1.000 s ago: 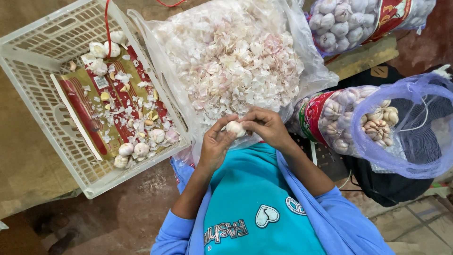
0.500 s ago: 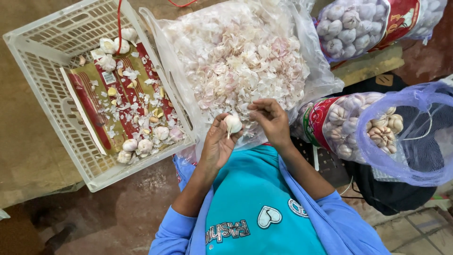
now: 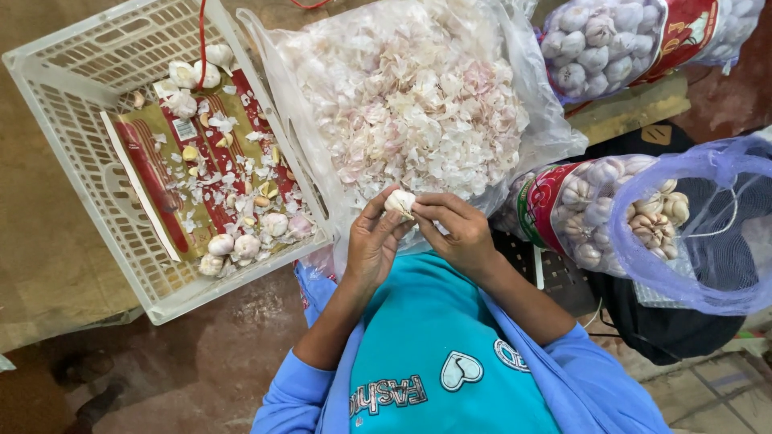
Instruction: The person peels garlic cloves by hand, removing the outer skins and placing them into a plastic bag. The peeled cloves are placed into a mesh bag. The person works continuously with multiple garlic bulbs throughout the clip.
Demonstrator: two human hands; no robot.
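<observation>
Fingertips of left hand (image 3: pixel 371 241) and right hand (image 3: pixel 458 233) pinch one garlic bulb (image 3: pixel 400 201) closed (peel gently, over the bag of skins (image 3: pixel 410 96)).

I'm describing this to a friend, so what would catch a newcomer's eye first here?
First, the big clear bag heaped with pale garlic skins, top centre. Just below it, the left hand and right hand hold one garlic bulb between them. At left, a white plastic crate holds a few more bulbs and scraps.
</observation>
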